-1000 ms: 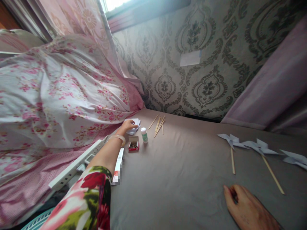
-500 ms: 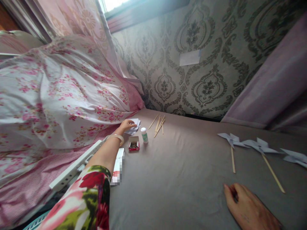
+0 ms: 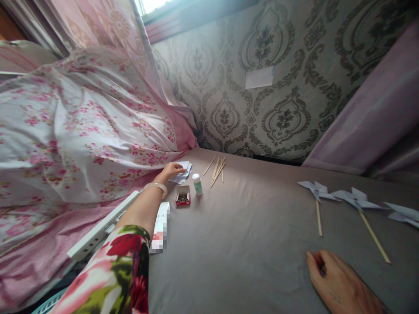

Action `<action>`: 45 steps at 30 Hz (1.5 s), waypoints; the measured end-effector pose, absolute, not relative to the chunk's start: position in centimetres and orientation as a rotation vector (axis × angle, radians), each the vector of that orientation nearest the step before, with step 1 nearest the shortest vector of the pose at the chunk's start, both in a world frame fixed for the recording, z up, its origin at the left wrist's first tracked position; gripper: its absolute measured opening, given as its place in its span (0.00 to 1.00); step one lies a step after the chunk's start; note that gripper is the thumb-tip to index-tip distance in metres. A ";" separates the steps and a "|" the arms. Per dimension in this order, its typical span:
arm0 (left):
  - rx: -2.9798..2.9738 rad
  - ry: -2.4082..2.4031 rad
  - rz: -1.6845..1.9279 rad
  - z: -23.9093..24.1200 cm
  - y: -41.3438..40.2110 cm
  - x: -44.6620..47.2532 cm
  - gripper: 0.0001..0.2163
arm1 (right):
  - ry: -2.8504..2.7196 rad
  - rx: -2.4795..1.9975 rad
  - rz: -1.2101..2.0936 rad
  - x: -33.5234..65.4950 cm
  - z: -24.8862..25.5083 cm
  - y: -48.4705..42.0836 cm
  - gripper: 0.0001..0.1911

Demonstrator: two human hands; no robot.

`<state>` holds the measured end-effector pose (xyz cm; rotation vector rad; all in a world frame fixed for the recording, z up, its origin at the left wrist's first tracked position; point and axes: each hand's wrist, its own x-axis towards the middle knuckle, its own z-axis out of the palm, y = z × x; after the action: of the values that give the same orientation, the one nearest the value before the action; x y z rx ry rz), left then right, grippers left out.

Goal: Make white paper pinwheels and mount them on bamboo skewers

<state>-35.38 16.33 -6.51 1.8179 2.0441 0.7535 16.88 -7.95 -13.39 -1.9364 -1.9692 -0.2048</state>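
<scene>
My left hand [image 3: 170, 169] reaches far across the grey surface [image 3: 248, 226] and rests its fingers flat on a small stack of white paper squares [image 3: 183, 172]. Just right of the stack lie a small red open box [image 3: 183, 196] with dark contents, a white bottle [image 3: 197, 183] with a green label, and several wooden sticks [image 3: 217, 168]. My right hand [image 3: 340, 284] lies near the bottom right with its fingers curled on the cloth; I cannot see anything in it.
Paper pinwheels on sticks [image 3: 318, 194] [image 3: 356, 200] [image 3: 402, 213] lie at the right. A floral bedcover [image 3: 81, 122] rises at the left behind a white rail [image 3: 104, 222]. A flat carton [image 3: 160, 224] lies beside my left forearm. Patterned wallpaper [image 3: 262, 109] stands behind.
My left hand has shifted its fingers slightly on the paper stack. My right hand has barely moved.
</scene>
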 end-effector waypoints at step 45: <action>1.055 1.102 2.230 2.5 5.1 -24.8 0.16 | -1.993 -2.017 -0.287 15.9 -12.1 -8.4 0.13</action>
<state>-24.84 5.10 2.54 1.0554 1.1020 2.2305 15.93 -8.38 -12.13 -2.0170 -1.9928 -0.2868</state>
